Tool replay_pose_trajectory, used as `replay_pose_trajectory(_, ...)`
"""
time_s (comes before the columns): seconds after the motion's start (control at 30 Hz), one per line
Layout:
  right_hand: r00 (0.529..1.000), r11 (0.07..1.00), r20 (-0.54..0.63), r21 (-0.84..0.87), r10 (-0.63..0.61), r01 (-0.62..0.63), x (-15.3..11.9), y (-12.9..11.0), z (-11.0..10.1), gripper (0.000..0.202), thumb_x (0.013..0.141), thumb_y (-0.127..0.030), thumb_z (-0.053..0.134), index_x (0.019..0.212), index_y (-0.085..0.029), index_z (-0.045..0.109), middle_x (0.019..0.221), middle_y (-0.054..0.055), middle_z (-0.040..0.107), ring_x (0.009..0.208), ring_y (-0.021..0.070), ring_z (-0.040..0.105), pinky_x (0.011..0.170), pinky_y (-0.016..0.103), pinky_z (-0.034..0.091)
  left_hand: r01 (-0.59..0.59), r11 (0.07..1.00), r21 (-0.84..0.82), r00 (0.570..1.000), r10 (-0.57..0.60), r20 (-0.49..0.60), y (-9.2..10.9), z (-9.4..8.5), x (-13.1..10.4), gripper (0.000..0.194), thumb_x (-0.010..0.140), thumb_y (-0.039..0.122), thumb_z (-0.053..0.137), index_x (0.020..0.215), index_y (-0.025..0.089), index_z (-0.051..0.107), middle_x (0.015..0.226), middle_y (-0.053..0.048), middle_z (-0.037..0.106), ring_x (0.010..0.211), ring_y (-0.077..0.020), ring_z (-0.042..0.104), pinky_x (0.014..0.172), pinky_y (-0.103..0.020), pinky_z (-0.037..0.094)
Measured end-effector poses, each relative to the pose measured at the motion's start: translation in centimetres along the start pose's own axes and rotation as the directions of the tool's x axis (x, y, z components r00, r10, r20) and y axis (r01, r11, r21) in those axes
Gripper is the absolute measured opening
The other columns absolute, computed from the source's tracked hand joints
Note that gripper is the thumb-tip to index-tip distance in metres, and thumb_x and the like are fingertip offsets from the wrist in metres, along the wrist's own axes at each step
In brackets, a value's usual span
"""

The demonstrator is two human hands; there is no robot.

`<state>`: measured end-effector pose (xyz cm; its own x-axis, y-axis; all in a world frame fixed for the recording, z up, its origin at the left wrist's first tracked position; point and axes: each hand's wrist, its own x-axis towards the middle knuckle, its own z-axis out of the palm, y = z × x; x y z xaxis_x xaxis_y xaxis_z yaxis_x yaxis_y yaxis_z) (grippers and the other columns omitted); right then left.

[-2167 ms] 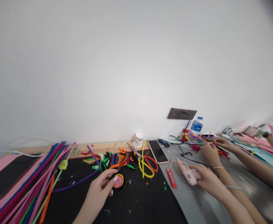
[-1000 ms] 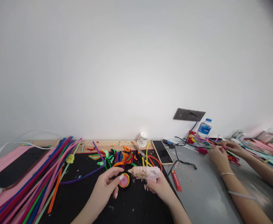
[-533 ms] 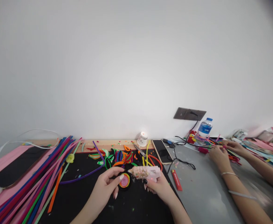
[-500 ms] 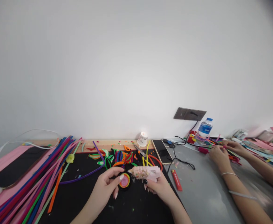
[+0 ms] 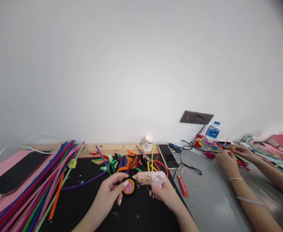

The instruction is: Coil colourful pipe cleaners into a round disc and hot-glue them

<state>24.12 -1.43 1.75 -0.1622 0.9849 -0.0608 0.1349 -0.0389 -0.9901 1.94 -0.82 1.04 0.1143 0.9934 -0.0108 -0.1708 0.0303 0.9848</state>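
Between its thumb and fingers, my left hand pinches the edge of a round coil of pipe cleaner, pink in the middle with yellow, orange and black rings. My right hand is wrapped round a pale pink glue gun crusted with bits of fluff. Its nozzle points left and meets the coil's upper right edge, or nearly so; I cannot tell if they touch. Just behind lie bent pipe-cleaner pieces in green, orange and purple. A purple pipe cleaner curves to the left.
Long pipe cleaners fill the left side. Behind are scissors, a paper cup and a phone. To the right lie a red lighter, black cables and a water bottle. A co-worker's hands work farther right.
Both my hands, the coil and the glue gun stay almost exactly where they were. The whole view has shifted very slightly. The co-worker's hands have barely moved.
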Motion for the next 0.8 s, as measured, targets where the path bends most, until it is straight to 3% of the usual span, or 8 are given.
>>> replay_pose_trajectory(0.4, 1.0, 1.0, 0.012, -0.007, 0.005, -0.004, 0.0, 0.18, -0.21, 0.039, 0.067, -0.041, 0.067, 0.091, -0.013, 0.058, 0.048, -0.005, 0.052, 0.037, 0.0053, 0.038, 0.035, 0.016, 0.028, -0.009, 1.0, 0.02, 1.0, 0.009, -0.009, -0.1, -0.07, -0.09, 0.025, 0.068, 0.039, 0.068, 0.083, 0.019, 0.066, 0.071, 0.004, 0.055, 0.029, -0.0026, 0.043, 0.031, -0.019, 0.034)
replay_pose_trajectory(0.8, 0.997, 0.999, 0.073, -0.032, -0.017, 0.019, -0.09, 0.42, -0.78, 0.029, 0.071, -0.035, 0.064, 0.088, -0.013, 0.057, 0.05, -0.006, 0.051, 0.039, 0.005, 0.037, 0.037, 0.016, 0.028, -0.027, 0.996, 0.091, 1.0, 0.027, -0.003, -0.12, -0.1, -0.27, 0.021, 0.071, 0.035, 0.065, 0.084, 0.019, 0.065, 0.073, 0.003, 0.056, 0.031, -0.003, 0.044, 0.032, -0.019, 0.034)
